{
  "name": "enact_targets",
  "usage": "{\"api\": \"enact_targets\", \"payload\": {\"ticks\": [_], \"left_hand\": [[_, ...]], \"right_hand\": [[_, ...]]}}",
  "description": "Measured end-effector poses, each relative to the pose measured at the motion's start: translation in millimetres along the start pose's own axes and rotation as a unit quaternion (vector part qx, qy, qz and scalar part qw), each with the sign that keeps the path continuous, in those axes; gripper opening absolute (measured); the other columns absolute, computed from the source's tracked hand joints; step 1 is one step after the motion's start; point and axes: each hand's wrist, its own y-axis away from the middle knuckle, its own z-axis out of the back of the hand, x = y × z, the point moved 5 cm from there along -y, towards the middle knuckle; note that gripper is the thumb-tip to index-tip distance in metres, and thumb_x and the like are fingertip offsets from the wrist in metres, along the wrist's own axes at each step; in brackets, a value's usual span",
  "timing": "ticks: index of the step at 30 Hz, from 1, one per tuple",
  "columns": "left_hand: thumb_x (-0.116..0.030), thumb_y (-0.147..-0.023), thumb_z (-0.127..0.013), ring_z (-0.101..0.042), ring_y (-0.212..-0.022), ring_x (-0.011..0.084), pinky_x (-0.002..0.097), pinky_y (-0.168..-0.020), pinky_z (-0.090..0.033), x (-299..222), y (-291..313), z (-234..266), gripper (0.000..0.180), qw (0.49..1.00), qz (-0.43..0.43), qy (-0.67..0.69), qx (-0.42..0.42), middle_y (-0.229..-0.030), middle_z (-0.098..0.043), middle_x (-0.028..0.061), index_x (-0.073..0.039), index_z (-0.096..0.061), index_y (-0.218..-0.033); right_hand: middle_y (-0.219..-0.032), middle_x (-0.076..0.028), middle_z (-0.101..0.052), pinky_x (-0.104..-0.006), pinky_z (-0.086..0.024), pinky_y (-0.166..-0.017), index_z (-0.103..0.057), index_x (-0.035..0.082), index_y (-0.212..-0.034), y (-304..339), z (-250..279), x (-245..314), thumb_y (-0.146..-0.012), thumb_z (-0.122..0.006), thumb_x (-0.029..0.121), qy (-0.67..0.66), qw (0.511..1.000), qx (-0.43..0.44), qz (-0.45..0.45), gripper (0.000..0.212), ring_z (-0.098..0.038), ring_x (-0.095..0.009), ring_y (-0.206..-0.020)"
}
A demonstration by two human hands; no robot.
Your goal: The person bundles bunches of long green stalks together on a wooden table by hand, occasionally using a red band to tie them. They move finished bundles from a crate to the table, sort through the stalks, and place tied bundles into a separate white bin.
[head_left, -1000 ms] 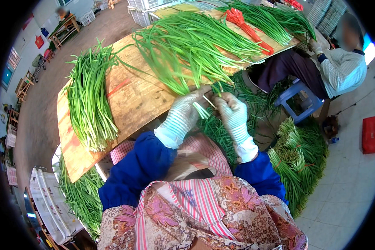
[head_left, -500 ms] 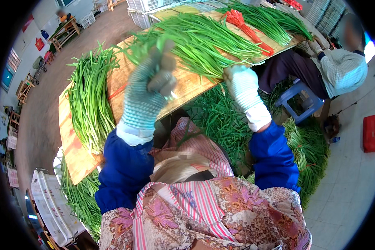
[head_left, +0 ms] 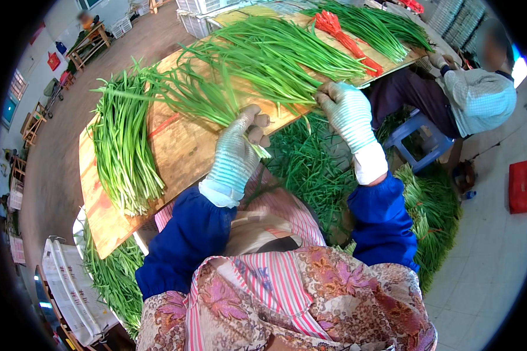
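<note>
My left hand (head_left: 235,153), in a pale striped work glove with dark fingertips, is closed round a small bunch of garlic chives (head_left: 208,104). Their leaves trail to the upper left over the wooden board (head_left: 184,149), and the white stem ends poke out below the fingers. At the board's near edge, my gloved right hand (head_left: 350,112) pinches stem ends of the big chive pile (head_left: 275,50); what lies between its fingertips is partly hidden. Another heap of chives (head_left: 123,146) rests on the board's left side.
Red ties (head_left: 342,38) lie among the chives at the far right. A co-worker (head_left: 480,93) sits on the right near a blue-grey stool (head_left: 418,137). Loose green leaves (head_left: 307,169) are heaped below the board; bundled chives (head_left: 433,216) stand right of my arm.
My left hand has moved right and down, turning, with a bunch of chives now plain in it. The right hand has shifted slightly and still touches the pile's stem ends.
</note>
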Motion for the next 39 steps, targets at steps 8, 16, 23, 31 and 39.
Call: {"api": "enact_targets", "payload": {"ticks": [8,16,23,31,39], "left_hand": [[-0.017,-0.087,-0.059,-0.054,-0.059,0.0126,0.0273,-0.055,-0.05,22.7,-2.8,-13.8,0.024,0.997,0.076,-0.007,0.019,-0.083,-0.061,0.0085,-0.002,-0.059,-0.105],[-0.022,-0.085,-0.061,-0.059,-0.079,0.0151,0.0296,-0.069,-0.051,12.4,1.2,-14.6,0.025,0.991,0.069,-0.079,0.083,-0.09,-0.062,0.0062,-0.002,-0.061,-0.1],[-0.015,-0.086,-0.058,-0.058,-0.096,0.0228,0.0364,-0.082,-0.05,32.0,0.4,-12.5,0.032,0.994,0.061,-0.041,0.075,-0.107,-0.061,0.0092,-0.002,-0.056,-0.115],[-0.017,-0.089,-0.051,-0.061,-0.08,0.0217,0.0319,-0.067,-0.052,34.2,13.7,-8.0,0.03,0.994,0.097,-0.011,0.056,-0.102,-0.061,0.0135,0.001,-0.055,-0.113],[-0.026,-0.086,-0.059,-0.036,-0.045,0.0047,0.0181,-0.038,-0.024,2.3,27.9,-9.9,0.03,0.995,0.068,-0.069,0.02,-0.074,-0.055,0.0075,-0.003,-0.058,-0.105]], "right_hand": [[-0.071,-0.013,-0.062,-0.0296,-0.048,-0.058,-0.065,0.005,-0.087,36.1,-7.1,31.6,-0.079,-0.064,0.014,-0.237,0.971,-0.02,-0.018,0.013,-0.06,-0.021,-0.06],[-0.078,-0.008,-0.065,-0.0253,-0.048,-0.065,-0.065,-0.002,-0.091,32.7,-4.0,20.3,-0.086,-0.059,0.017,-0.434,0.88,0.091,-0.174,0.02,-0.058,-0.012,-0.069],[-0.07,-0.006,-0.064,-0.0249,-0.047,-0.06,-0.065,0.001,-0.086,53.6,-34.6,45.7,-0.083,-0.061,0.012,-0.366,0.901,0.21,-0.105,0.013,-0.059,-0.009,-0.064],[-0.066,-0.013,-0.06,-0.0328,-0.048,-0.053,-0.062,0.008,-0.093,79.2,-24.9,19.0,-0.081,-0.061,0.014,-0.227,0.96,0.082,-0.142,0.014,-0.061,-0.022,-0.058],[-0.079,-0.015,-0.065,-0.0379,-0.051,-0.066,-0.066,0.01,-0.093,135.7,-42.6,-34.1,-0.079,-0.062,0.024,-0.01,0.922,0.386,-0.01,0.02,-0.064,-0.029,-0.074]]}}
